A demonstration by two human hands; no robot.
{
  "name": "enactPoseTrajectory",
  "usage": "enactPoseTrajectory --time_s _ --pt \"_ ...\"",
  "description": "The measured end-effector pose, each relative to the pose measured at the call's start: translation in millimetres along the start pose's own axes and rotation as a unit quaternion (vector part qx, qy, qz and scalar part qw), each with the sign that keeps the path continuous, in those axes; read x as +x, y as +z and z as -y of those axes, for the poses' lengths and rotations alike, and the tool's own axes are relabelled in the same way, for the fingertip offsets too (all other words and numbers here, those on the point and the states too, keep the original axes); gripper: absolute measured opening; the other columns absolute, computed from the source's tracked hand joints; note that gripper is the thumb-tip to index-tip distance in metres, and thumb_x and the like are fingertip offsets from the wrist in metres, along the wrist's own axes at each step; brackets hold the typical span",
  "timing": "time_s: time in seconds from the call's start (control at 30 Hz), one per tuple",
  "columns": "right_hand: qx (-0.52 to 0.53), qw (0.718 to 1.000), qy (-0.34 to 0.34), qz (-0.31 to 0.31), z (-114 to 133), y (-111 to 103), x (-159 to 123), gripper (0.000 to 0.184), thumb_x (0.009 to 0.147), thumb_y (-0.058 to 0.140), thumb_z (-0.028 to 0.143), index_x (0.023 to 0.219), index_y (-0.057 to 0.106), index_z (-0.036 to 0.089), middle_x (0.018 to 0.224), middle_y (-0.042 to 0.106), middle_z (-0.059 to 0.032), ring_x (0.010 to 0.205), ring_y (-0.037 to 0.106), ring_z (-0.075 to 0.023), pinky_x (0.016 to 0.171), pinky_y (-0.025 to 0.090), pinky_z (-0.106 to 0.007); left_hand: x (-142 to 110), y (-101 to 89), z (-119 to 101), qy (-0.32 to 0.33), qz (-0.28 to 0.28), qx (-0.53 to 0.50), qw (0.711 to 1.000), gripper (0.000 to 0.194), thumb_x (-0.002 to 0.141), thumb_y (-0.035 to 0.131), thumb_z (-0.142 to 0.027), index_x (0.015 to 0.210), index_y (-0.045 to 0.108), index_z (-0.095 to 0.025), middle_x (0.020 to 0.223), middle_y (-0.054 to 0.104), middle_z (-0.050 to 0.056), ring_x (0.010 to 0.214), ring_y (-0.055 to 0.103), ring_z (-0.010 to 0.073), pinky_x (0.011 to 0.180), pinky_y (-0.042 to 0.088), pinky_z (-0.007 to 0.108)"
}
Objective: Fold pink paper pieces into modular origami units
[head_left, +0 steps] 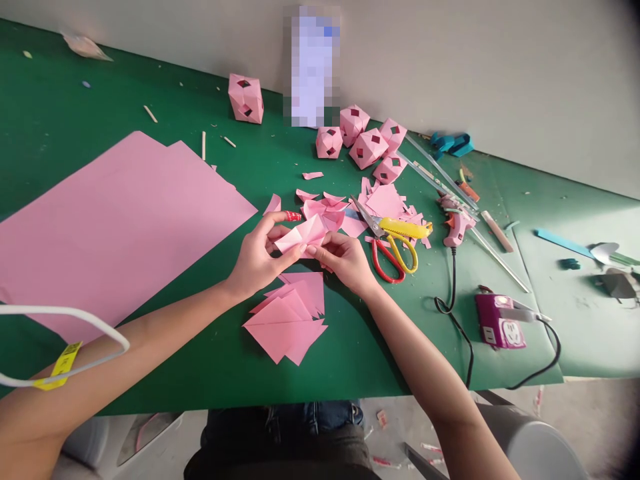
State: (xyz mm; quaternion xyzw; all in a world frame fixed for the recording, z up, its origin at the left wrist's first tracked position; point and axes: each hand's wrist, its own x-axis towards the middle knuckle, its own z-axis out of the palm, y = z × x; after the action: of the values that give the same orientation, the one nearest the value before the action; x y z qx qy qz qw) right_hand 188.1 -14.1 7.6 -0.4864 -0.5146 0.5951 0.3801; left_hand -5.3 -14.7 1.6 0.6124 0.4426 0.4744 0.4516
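My left hand (257, 257) and my right hand (345, 261) both pinch a small folded pink paper piece (301, 235) just above the green table (225, 373). The fingers of each hand are closed on its edges. Directly below the hands lies a pile of folded pink paper triangles (290, 320). Pink paper scraps (330, 207) lie just beyond the hands.
A large pink paper sheet (110, 227) covers the left of the table. Several pink paper cubes (367, 147) stand at the back, one more cube (245, 98) apart. Yellow and red scissors (395, 243), a pink glue gun (456, 227) and a power socket (500, 323) lie to the right.
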Motion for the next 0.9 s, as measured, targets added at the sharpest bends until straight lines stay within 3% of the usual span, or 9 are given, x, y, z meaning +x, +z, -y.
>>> enactPoseTrajectory --time_s 0.07,0.2,0.27,0.47,0.9 --pt "0.007 1.0 -0.002 0.001 -1.0 -0.2 0.6 0.054 0.067 0.088 0.067 0.072 0.064 0.019 0.06 0.056 0.0043 0.05 0.045 -0.008 0.046 0.035 -0.023 0.3 0.0 1.2 -0.009 0.001 -0.003 1.0 0.041 0.085 0.077 -0.031 0.121 0.06 -0.021 0.088 0.072 0.001 0.072 0.071 0.0143 0.061 0.06 0.025" --pt "0.013 1.0 0.002 0.013 -0.9 0.1 0.6 0.053 0.063 0.092 0.062 0.073 0.065 0.018 0.062 0.058 0.0041 0.051 0.045 -0.0076 0.047 0.035 -0.023 1.2 0.3 1.5 -0.003 -0.02 0.007 1.0 0.044 0.081 0.08 -0.03 0.119 0.061 -0.02 0.117 0.072 0.009 0.102 0.074 0.022 0.071 0.065 0.027" --pt "0.016 1.0 0.009 0.012 0.6 0.6 -0.1 0.053 0.061 0.093 0.061 0.077 0.067 0.018 0.065 0.061 0.0034 0.053 0.047 -0.008 0.048 0.036 -0.023 1.8 0.4 1.2 -0.005 -0.025 0.003 1.0 0.045 0.08 0.08 -0.029 0.119 0.061 -0.019 0.124 0.071 0.011 0.106 0.074 0.0229 0.074 0.066 0.029" --pt "0.021 1.0 0.007 -0.006 2.0 0.0 -1.7 0.049 0.072 0.086 0.063 0.078 0.066 0.019 0.059 0.057 0.0046 0.049 0.047 -0.008 0.047 0.037 -0.023 2.6 0.7 1.5 0.006 -0.037 0.011 0.999 0.043 0.081 0.079 -0.028 0.118 0.061 -0.019 0.122 0.071 0.009 0.096 0.075 0.019 0.077 0.067 0.029" --pt "0.037 0.999 -0.004 -0.015 -2.7 -0.6 0.8 0.05 0.074 0.085 0.065 0.077 0.064 0.019 0.057 0.054 0.0058 0.048 0.045 -0.0074 0.046 0.034 -0.022 2.8 1.5 2.7 -0.022 -0.009 -0.011 1.0 0.046 0.081 0.078 -0.034 0.12 0.058 -0.021 0.111 0.072 0.007 0.093 0.076 0.0211 0.079 0.068 0.035"
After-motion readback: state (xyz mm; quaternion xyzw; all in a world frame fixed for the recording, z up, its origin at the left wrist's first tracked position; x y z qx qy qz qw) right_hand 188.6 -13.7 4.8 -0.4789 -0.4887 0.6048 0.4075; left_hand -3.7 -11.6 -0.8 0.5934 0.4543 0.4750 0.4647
